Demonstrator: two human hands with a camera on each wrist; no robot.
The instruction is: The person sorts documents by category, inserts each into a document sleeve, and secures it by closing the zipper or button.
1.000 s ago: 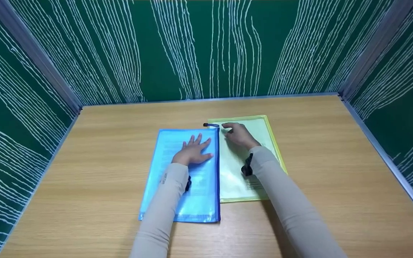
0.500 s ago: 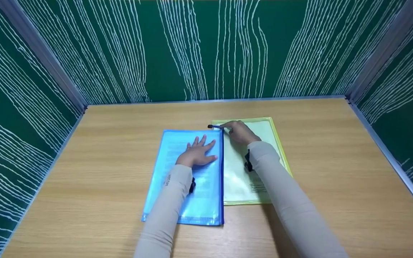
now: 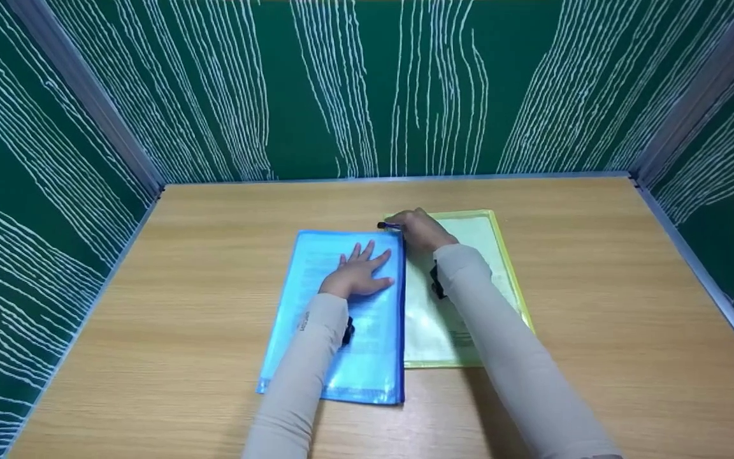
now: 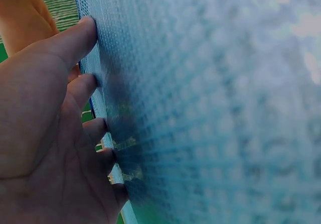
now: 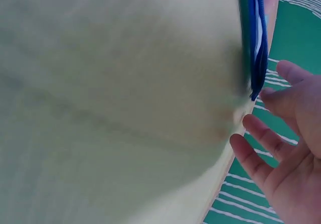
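Observation:
A blue mesh zip folder lies on the table with printed paper visible inside. My left hand rests on it, palm down, fingers spread; in the left wrist view the fingertips press on the mesh. Along the folder's right edge runs a dark blue zipper, its two strips showing a pale gap between them. At the far end of this zipper my right hand pinches the zipper pull, whose dark tip sticks out to the left. Where thumb and finger meet the pull is partly hidden.
Partly under the blue folder lies a yellow-edged zip folder holding pale sheets, below my right hand and forearm. The wooden table ends at green walls with white wavy lines, at the back and both sides.
My right hand has come left and onto the zipper's far end, and its fingers have closed on the pull. The left hand stays in place on the blue folder. The head view has shifted slightly.

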